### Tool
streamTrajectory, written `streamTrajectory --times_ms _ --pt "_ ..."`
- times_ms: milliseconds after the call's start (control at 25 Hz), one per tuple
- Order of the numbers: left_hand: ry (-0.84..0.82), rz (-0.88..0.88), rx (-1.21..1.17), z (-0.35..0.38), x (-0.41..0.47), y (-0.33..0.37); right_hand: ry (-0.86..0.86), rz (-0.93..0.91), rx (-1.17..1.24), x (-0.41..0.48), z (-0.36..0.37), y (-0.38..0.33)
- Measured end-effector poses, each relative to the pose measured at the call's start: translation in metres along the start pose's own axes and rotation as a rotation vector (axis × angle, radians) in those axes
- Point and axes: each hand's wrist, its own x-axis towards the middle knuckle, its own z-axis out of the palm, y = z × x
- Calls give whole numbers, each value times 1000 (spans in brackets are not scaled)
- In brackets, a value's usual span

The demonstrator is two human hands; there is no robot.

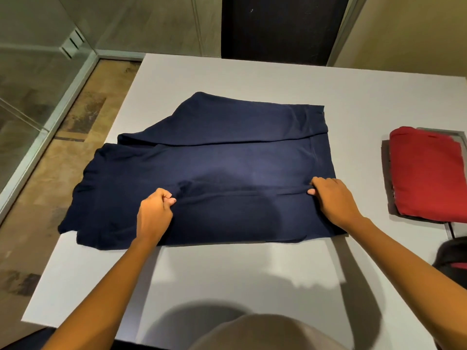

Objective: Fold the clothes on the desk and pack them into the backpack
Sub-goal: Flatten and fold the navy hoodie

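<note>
- Navy cloth, a garment (227,152), lies spread across the middle of the pale grey desk (227,286). Its far part is already turned over on itself, and its left end is rumpled near the desk's left edge.
- The left hand (154,210) has its fingers curled and pinches a raised ridge of the fabric near the garment's middle.
- The right hand (333,198) pinches the same ridge close to the garment's right edge, thumb and fingers closed on the cloth.
- The step in hand looks like folding this garment lengthwise, with the pinched line serving as the crease.
- The next move likely calls for lifting both pinches together and carrying the near part over, keeping the ridge taut so that the edges meet. The bunched left end probably needs smoothing too.
- A folded red garment (427,173) rests on a grey layer (390,198) at the desk's right side, well apart from the navy one.
- A dark shape (449,256) at the right edge may be the backpack, though too little shows to tell, so packing seems not yet begun.
</note>
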Motion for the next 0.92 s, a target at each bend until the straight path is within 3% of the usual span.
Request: streamTrajectory --times_ms 160,280,400,520,680,920 --pt "262 21 39 -5 11 11 41 55 -4 21 -9 -13" --pt "300 114 262 7 14 15 76 50 -107 27 2 -18" --pt "157 285 332 28 1 5 64 -6 -107 8 25 -35" --pt "0 388 503 46 -21 -23 -86 -2 -206 -24 42 -45" --pt "-126 378 607 50 -36 -37 -216 47 -282 -48 46 -36" --pt "-172 384 646 54 -52 -36 -312 91 -314 -69 38 -40"
